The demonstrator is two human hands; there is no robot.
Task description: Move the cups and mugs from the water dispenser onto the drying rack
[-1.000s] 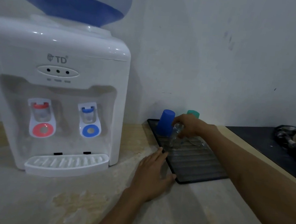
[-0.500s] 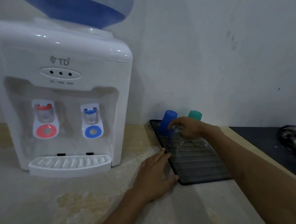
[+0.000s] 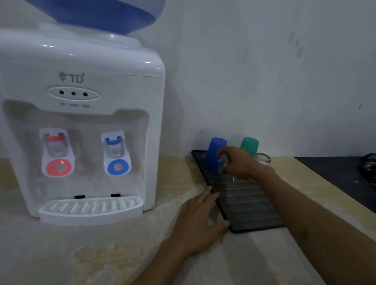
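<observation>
Pale wall, beige counter, white dispenser on left, its drip tray bare. Dark rack to right, by wall. Blue cup and green cup upside down at far end, clear jar beside green.

Right hand wrapped round clear glass, setting it down just near side of blue cup. Left hand flat, fingers spread, holding nothing, bracing rack's near edge.

Looks like last piece, tbh. Next: seat glass steady, let go without nudging blue cup.

Glass barely readable, mostly under fingers; can't tell if rim touches rack. Dark stuff at far right cut off.
</observation>
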